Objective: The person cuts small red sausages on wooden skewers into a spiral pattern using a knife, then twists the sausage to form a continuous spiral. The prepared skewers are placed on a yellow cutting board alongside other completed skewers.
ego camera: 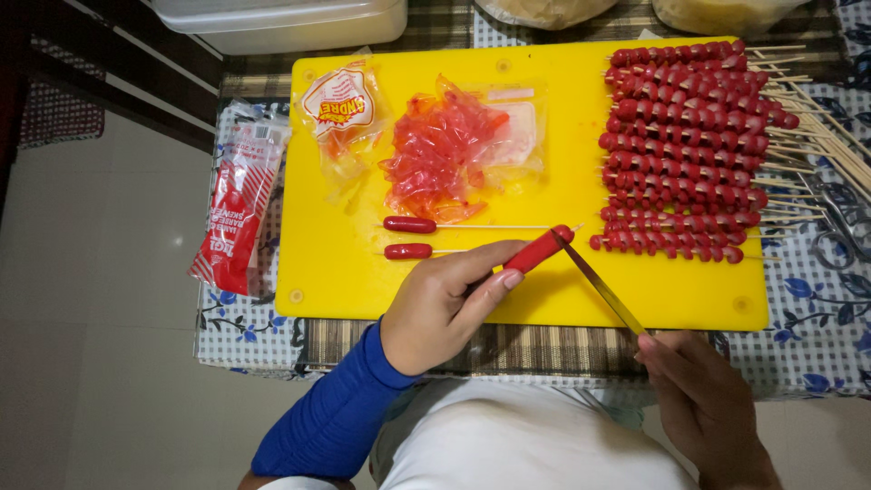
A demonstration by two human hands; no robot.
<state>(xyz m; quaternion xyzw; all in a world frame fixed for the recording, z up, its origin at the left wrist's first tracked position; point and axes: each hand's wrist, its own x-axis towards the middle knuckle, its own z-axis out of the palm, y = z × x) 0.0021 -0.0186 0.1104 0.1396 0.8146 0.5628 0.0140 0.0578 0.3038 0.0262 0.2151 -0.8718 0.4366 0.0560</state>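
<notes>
Knife [601, 284] pinched in your right hand [703, 404] meets the sausage's [539, 249] far tip, left hand [445, 304] fingers gripping it slantwise over the board [562, 299].

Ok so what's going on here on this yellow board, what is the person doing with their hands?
A person's left hand holds a red sausage on a thin wooden skewer, while the right hand puts a slim metal knife to its tip. This happens over a yellow plastic cutting board. Two more skewered red sausages lie beside the left hand, uncut. A heap of finished, notched sausage skewers fills the board's right side, and a pile of peeled reddish casings sits on an opened clear packet in the middle.
</notes>
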